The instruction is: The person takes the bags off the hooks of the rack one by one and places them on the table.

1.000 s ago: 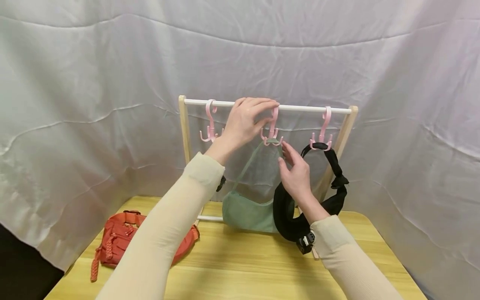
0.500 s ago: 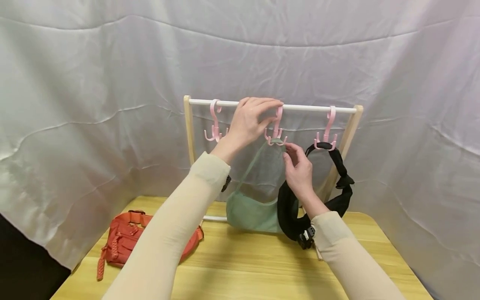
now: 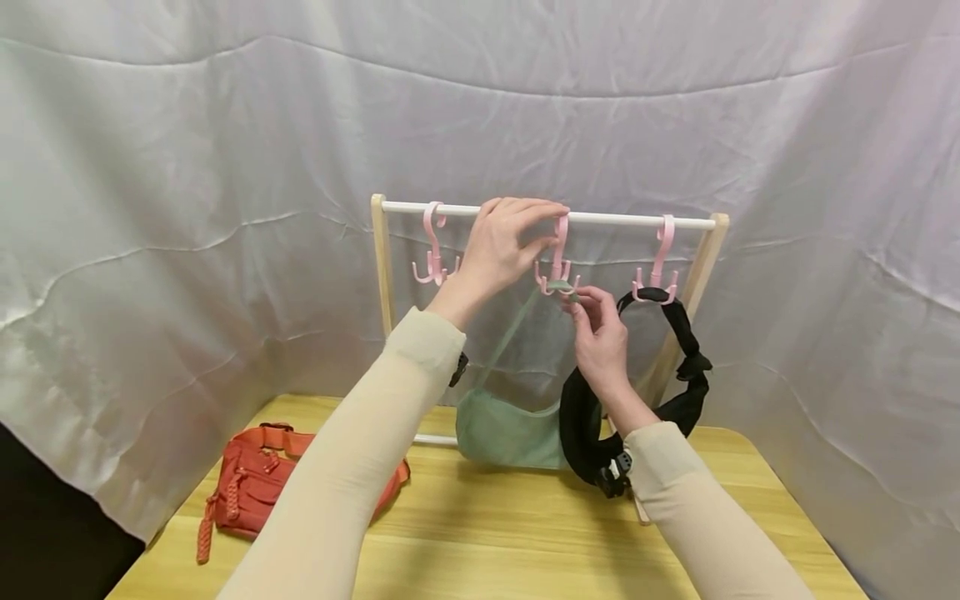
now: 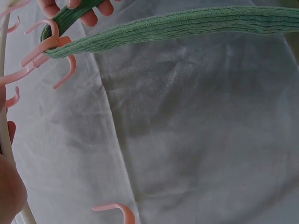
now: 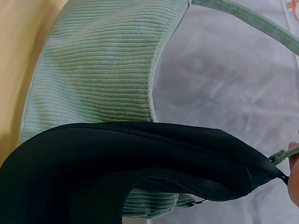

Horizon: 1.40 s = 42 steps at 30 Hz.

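Note:
A pale green corduroy shoulder bag (image 3: pixel 510 429) hangs by its strap (image 4: pixel 187 28) from the middle pink hook (image 3: pixel 560 250). My left hand (image 3: pixel 498 246) holds that hook's stem up at the white bar, fingers over the top and thumb below. Just under the prongs, my right hand (image 3: pixel 602 337) pinches the right side of the strap between thumb and fingers. In the left wrist view the strap loops round the prongs. A black bag (image 5: pixel 187 149) crosses in front of the green one and hides part of it in the right wrist view.
The black bag hangs from the right pink hook (image 3: pixel 660 250). Another pink hook (image 3: pixel 432 242) is on the left of the bar (image 3: pixel 615 218). On the table (image 3: pixel 465 542) at left lies a red bag (image 3: pixel 255 483), partly behind my left sleeve. A grey curtain (image 3: pixel 225 167) surrounds the table.
My right hand's fingers, spread beside the strap a second ago, have closed onto it and drawn it slightly at the hook. My left hand stays on the hook; the view has shifted a little.

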Each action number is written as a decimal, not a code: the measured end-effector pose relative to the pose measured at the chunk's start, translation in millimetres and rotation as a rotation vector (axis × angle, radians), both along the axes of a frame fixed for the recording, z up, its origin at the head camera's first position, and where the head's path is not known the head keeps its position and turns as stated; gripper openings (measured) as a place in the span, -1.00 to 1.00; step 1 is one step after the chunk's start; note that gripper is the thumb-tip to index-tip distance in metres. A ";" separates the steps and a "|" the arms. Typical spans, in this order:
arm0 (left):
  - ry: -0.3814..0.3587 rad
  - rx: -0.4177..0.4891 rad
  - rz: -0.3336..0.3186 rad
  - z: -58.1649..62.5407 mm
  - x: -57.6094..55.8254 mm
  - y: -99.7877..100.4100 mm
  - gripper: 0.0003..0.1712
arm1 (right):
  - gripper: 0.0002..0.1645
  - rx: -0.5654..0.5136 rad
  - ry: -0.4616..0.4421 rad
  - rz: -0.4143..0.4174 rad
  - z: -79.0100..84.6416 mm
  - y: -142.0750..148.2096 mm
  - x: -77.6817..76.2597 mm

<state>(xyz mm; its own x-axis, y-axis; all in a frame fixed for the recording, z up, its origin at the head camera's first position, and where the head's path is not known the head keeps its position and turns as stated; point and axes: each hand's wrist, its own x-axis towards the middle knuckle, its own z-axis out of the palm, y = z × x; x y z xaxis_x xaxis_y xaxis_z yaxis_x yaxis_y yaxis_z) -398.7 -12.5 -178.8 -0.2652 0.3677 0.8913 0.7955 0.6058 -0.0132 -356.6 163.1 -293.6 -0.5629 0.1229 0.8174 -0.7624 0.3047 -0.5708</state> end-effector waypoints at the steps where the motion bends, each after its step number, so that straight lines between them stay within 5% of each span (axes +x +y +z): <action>1: -0.001 0.000 -0.001 0.0 -0.2 0.2 -0.55 | -0.72 -0.007 0.010 0.006 0.7 0.5 0.1; 11: -0.002 0.005 -0.004 -1.0 -2.0 2.1 -0.55 | -0.74 -0.079 0.009 0.004 4.2 6.1 0.8; 21: -0.008 0.005 -0.002 -1.0 -3.4 3.9 -0.55 | -0.74 -0.126 0.038 0.020 -5.4 21.1 -27.6; 42: -0.016 0.002 -0.001 -0.6 -5.9 5.9 -0.55 | -0.74 -0.102 -0.004 0.032 17.9 29.4 -26.9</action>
<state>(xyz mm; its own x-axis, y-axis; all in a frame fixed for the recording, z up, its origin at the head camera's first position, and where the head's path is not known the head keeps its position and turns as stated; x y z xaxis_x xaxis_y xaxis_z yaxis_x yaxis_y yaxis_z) -404.6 -6.6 -179.4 -0.2794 0.3659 0.8877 0.7960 0.6053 0.0011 -383.5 192.4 -275.7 -0.5714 0.1867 0.7991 -0.7684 0.2203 -0.6009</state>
